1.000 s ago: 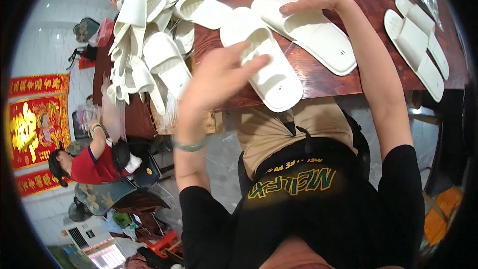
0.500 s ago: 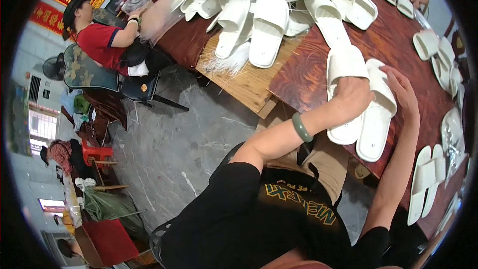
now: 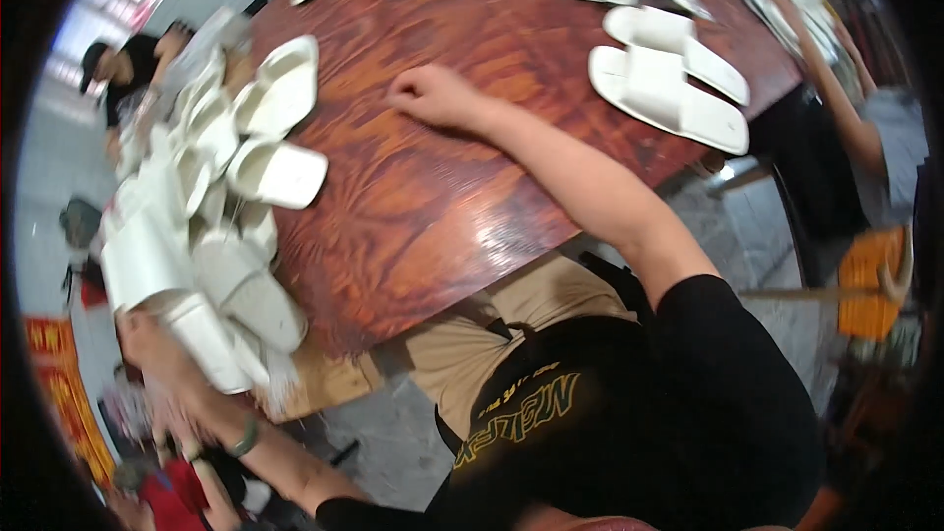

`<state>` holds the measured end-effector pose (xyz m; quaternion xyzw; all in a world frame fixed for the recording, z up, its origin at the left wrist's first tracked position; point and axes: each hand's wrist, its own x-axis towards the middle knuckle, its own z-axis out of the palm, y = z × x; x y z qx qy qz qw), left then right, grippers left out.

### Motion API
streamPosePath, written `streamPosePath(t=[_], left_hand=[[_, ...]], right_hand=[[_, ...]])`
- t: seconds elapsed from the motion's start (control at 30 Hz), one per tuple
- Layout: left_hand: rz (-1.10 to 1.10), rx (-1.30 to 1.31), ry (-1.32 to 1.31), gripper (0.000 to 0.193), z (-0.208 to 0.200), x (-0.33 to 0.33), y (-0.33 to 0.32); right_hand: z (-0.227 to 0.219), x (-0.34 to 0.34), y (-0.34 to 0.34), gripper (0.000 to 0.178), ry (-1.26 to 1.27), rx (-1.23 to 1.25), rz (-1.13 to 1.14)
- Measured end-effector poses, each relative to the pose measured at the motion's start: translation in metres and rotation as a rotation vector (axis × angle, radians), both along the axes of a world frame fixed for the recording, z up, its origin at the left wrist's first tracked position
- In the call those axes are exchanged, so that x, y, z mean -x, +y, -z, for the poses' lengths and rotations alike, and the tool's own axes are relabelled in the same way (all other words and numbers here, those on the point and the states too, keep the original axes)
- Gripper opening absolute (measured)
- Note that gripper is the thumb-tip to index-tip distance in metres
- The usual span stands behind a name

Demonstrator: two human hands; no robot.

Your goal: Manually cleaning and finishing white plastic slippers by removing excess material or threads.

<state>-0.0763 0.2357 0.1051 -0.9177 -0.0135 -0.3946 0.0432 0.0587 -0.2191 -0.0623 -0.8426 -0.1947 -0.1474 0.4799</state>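
The near pair is gone from the worktop's (image 3: 423, 226) near edge; the left hand (image 3: 147, 339) now touches a white slipper (image 3: 208, 339) in the left pile (image 3: 208, 128) (blur hides its grip), where work seems shifted. The slipper points far-left, its long axis slanting near-right. The right hand (image 3: 438, 98), well apart, curls loosely, seemingly unladen.
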Motion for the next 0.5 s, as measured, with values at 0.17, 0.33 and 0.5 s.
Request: streamPosePath(t=[0.17, 0.33, 0.5], left_hand=[[0.164, 0.640, -0.059, 0.033, -0.015, -0.113, 0.164], [-0.098, 0.786, 0.438, 0.042, 0.054, -0.188, 0.289], [-0.247, 0.802, 0.463, 0.033, 0.064, -0.191, 0.314]], right_hand=[[-0.008, 0.022, 0.000, 0.020, 0.042, 0.039, 0.090], [-0.051, 0.063, -0.005, 0.016, -0.128, 0.042, 0.015], [-0.105, 0.149, -0.117, 0.015, -0.366, 0.180, 0.119]])
